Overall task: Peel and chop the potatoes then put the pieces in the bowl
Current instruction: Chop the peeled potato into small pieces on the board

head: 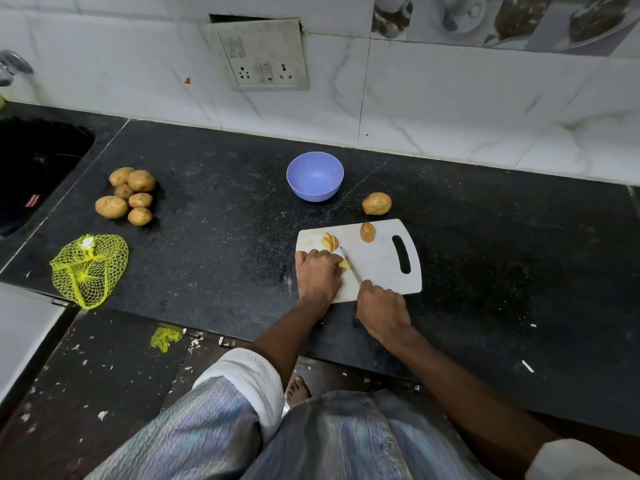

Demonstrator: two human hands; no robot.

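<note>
On the white cutting board (pixel 381 268), my left hand (pixel 318 275) presses down on a yellow potato piece (pixel 344 264). My right hand (pixel 381 308) grips a knife (pixel 350 265), and its blade rests against that piece. Several cut slices (pixel 330 241) lie at the board's far left. A potato half (pixel 367 232) sits at the board's far edge. One whole potato (pixel 376 203) lies just beyond the board. The blue bowl (pixel 314 176) stands empty farther back. A pile of several unpeeled potatoes (pixel 127 196) lies at the left of the counter.
A yellow net bag (pixel 88 268) lies near the counter's front left edge. A dark sink (pixel 34 168) is at the far left. The tiled wall with a switch plate (pixel 261 53) closes the back. A scrap of yellow net (pixel 165 337) and bits of debris lie on the floor.
</note>
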